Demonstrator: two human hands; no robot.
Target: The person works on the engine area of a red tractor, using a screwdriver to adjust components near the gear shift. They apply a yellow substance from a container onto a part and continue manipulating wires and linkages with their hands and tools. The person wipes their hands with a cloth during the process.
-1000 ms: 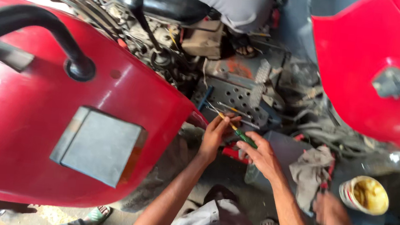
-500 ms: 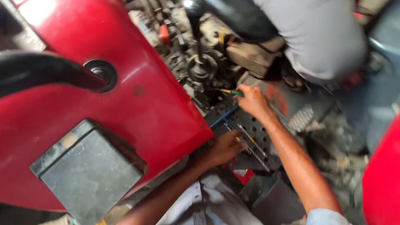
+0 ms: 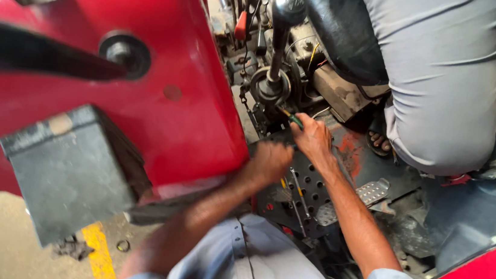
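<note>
My right hand [image 3: 314,141] grips a green-handled screwdriver [image 3: 291,119], its tip pointing up-left at the greasy base of a black gear lever [image 3: 278,45]. My left hand [image 3: 270,163] is blurred and rests closed on the edge of the perforated metal floor plate [image 3: 316,191], just below and left of my right hand. Whether the left hand holds anything cannot be made out. Loose slim tools [image 3: 298,193] lie on the plate under my right forearm.
A big red fender [image 3: 162,83] with a black handle [image 3: 38,55] and a grey box [image 3: 69,171] fills the left. Another person in grey trousers [image 3: 442,73] sits at the upper right, a sandalled foot [image 3: 378,143] near my right hand. A pedal [image 3: 373,191] lies right.
The view has swung left and closer to the gear lever. My right hand with the screwdriver has moved up from the floor plate to the lever's base; my left hand followed it.
</note>
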